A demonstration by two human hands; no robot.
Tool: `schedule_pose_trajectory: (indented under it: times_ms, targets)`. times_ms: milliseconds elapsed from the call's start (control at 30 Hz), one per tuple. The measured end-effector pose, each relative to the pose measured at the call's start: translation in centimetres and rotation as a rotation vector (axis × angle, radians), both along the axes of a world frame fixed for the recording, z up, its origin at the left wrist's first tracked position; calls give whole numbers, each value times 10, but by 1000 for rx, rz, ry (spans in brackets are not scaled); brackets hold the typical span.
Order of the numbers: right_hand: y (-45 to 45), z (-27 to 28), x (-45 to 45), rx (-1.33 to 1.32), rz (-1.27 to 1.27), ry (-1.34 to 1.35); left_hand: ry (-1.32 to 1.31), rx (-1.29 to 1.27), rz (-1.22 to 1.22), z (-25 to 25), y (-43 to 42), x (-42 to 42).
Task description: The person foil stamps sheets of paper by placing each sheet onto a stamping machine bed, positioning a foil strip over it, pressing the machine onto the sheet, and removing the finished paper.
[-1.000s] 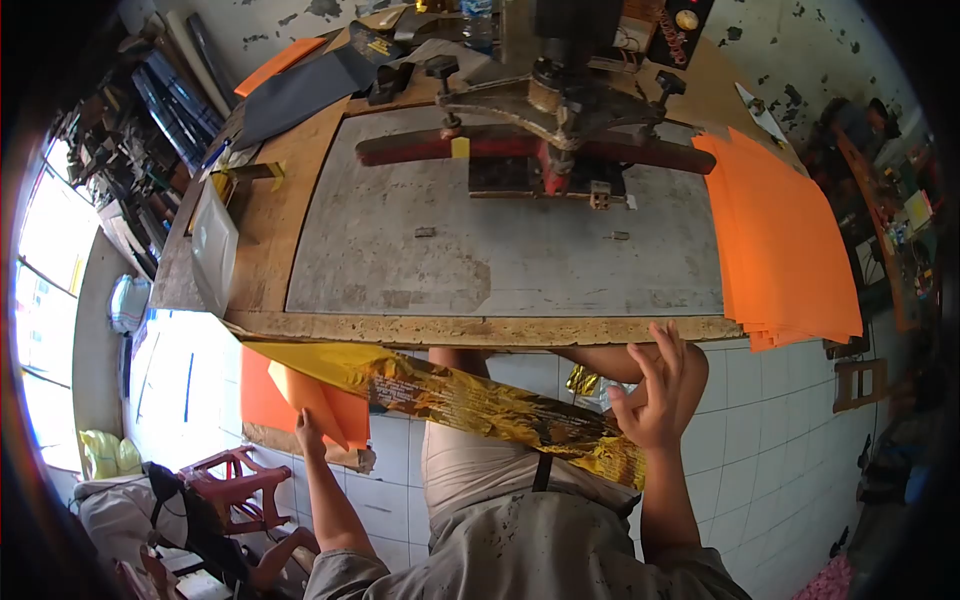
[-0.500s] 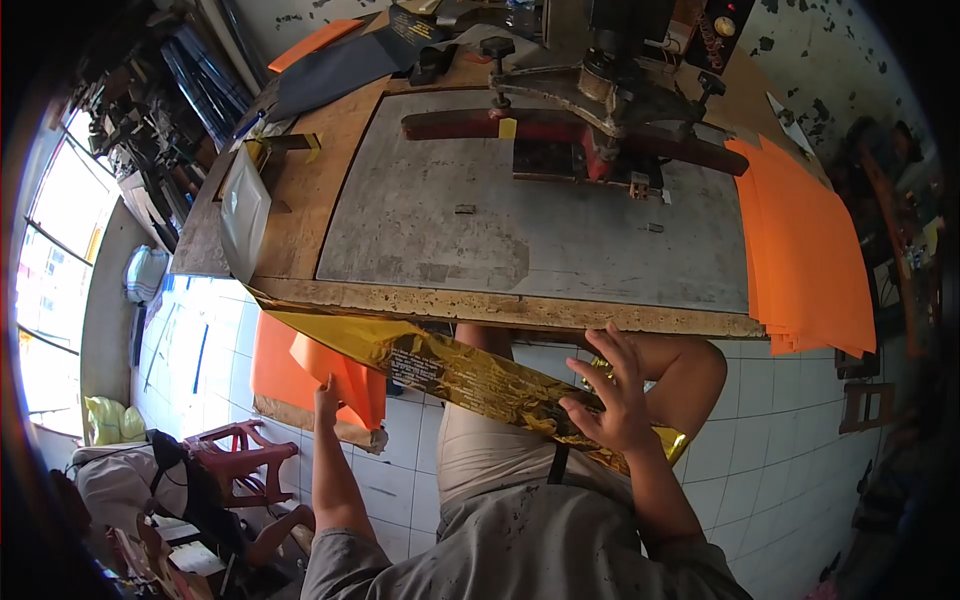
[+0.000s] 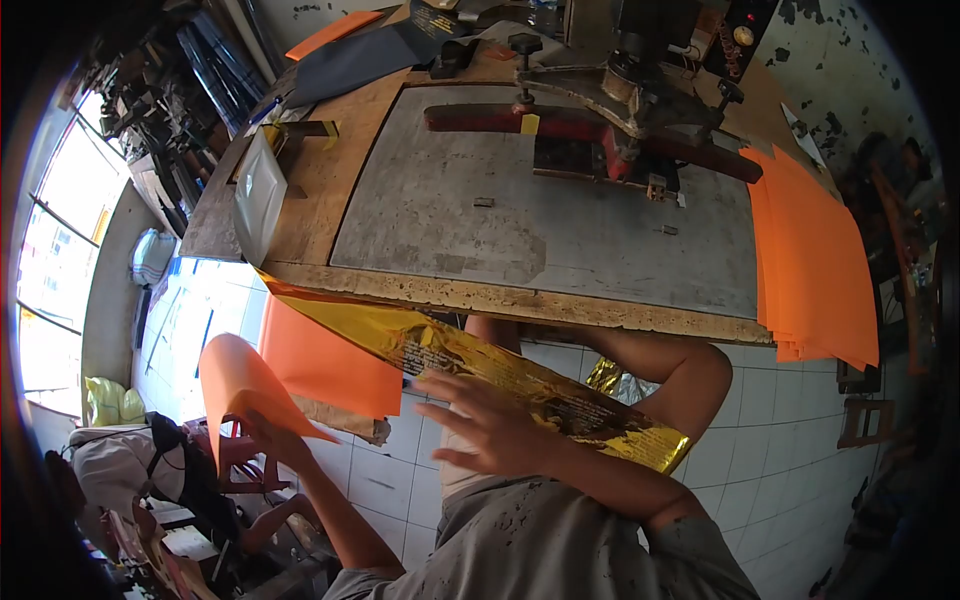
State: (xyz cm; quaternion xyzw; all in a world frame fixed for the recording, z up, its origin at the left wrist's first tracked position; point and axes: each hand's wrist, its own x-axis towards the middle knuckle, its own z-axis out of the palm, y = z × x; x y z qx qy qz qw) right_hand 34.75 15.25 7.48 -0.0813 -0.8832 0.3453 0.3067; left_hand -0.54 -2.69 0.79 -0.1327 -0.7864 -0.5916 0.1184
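Observation:
My left hand (image 3: 268, 438) grips the edge of a curled orange sheet (image 3: 245, 385), lifted at the lower left. Beside it lies a stack of orange sheets (image 3: 330, 365) on a brown board below the table. With fingers spread, my right hand (image 3: 490, 430) hovers in front of my lap and holds nothing. Just beyond its fingertips a long strip of gold foil (image 3: 560, 385) runs slantwise from the table's left front corner across my lap, with dark printed marks on it. I cannot tell whether the right hand touches the foil.
Over the grey metal plate (image 3: 430, 215) on the table stands a press with a red bar (image 3: 470, 120). More orange sheets (image 3: 815, 260) overhang the table's right edge. A white tray-like piece (image 3: 260, 200) is at the left. A red plastic stool (image 3: 245, 465) stands on the floor.
My left hand has lifted one orange sheet off the lower stack and moved left with it. My right hand has moved left across the foil, fingers still spread. The view has shifted slightly.

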Motion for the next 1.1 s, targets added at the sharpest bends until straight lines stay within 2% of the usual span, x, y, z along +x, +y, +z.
schedule_pose_trajectory:
  times_ms: [67,167,233,333,367,433,500,533,600,633,700,767,800,900,967,1100]
  targets:
    - [-11,18,-33,-101,74,21,90,-106,-96,8,-7,23]
    - [-20,56,-67,-207,157,84,239,-254,-345,1,1,104]
    - [-25,68,-78,-168,119,146,335,-303,-514,-5,12,150]
    - [-16,105,-67,-271,176,-162,423,-342,-636,-14,20,187]
    - [-11,115,-62,-280,161,-160,449,-350,-637,-16,20,189]
    - [3,133,-48,-292,136,-154,493,-354,-605,-17,22,185]
    - [25,151,-31,-332,133,18,558,-380,-508,-15,26,174]
    - [35,160,-19,-351,131,105,626,-400,-376,-11,28,165]
    - [52,180,13,-387,-62,162,772,-501,-15,-5,39,142]
    - [68,189,45,-690,-143,139,508,-348,-163,3,41,119]
    - [79,187,79,-1008,-286,361,-23,5,-471,15,43,68]
    - [85,160,99,-1019,-442,653,-567,490,-706,23,55,34]
    - [90,146,116,-1028,-526,692,-839,767,-826,26,63,29]
    - [96,116,178,-1048,-608,602,-506,365,-960,52,85,29]
    - [104,86,217,-983,-731,441,-514,347,-1016,69,103,45]
    - [96,72,246,-823,-842,424,-510,312,-1106,67,122,62]
